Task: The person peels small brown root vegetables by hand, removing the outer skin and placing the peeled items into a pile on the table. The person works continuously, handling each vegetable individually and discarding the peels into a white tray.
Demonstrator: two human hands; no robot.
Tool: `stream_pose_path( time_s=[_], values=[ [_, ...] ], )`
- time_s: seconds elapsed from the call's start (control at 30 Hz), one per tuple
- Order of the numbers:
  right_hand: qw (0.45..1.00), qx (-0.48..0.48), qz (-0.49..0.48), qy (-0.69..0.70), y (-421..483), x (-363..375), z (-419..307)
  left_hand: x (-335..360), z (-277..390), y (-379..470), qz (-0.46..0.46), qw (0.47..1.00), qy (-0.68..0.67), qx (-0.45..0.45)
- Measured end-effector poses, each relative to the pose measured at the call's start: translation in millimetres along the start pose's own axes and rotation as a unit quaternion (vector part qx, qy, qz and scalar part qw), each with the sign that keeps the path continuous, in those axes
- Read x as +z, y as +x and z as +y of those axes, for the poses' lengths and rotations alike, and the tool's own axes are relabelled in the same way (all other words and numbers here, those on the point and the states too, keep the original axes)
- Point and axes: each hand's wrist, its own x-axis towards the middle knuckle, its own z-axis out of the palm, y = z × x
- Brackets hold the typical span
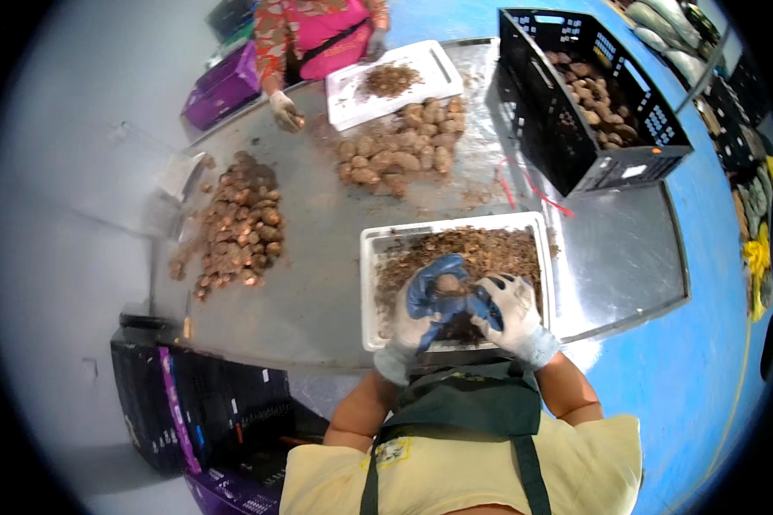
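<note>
My left hand (420,302), in a white glove with a blue coated palm, grips a round brown tuber (449,284), which looks like taro. Beside it my right hand (505,306), gloved the same way, has its fingers curled close to the tuber. Whether a small tool sits in those fingers cannot be made out. Both hands are above a white plastic tray (366,290) strewn with brown peelings (483,248). Dark fibrous scraps lie at the tray's near side, below the hands.
Brown tubers are heaped mid-table (399,154); trimmed ones form a left pile (241,225). Across the metal table (315,277), a co-worker in a pink apron (332,38) stands by another white tray (344,116). A black crate (544,122) holds tubers. Red strap (534,187) lies nearby.
</note>
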Motion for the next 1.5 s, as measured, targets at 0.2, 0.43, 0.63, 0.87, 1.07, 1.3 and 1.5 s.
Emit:
stream_pose_path(
  time_s=[0.2,0.43,0.63,0.87,1.07,1.3,1.5],
  values=[
    [0.998,0.0,-0.024,0.06,-4,-7,2,5,-7,-9,-0.016,0.998,-0.024,0.05],
    [0.983,0.038,0.079,0.161,2,6,1,9,-33,-19,0.031,0.991,-0.124,0.05],
    [0.801,0.187,0.164,0.544,-7,34,33,17,-15,-17,0.101,0.964,-0.246,-0.001],
    [0.963,0.099,0.072,0.241,18,-4,26,9,-12,-21,0.042,0.993,-0.105,-0.012],
    [0.992,-0.014,0.06,0.11,8,-21,-4,8,-14,-19,0.045,0.998,0.031,0.044],
    [0.997,-0.048,0.061,0.013,6,-10,-12,11,-13,-20,0.074,0.995,0.042,0.053],
    [0.988,-0.111,0.06,0.088,4,-19,-12,11,-16,-17,0.123,0.989,-0.078,0.006]
  ],
)
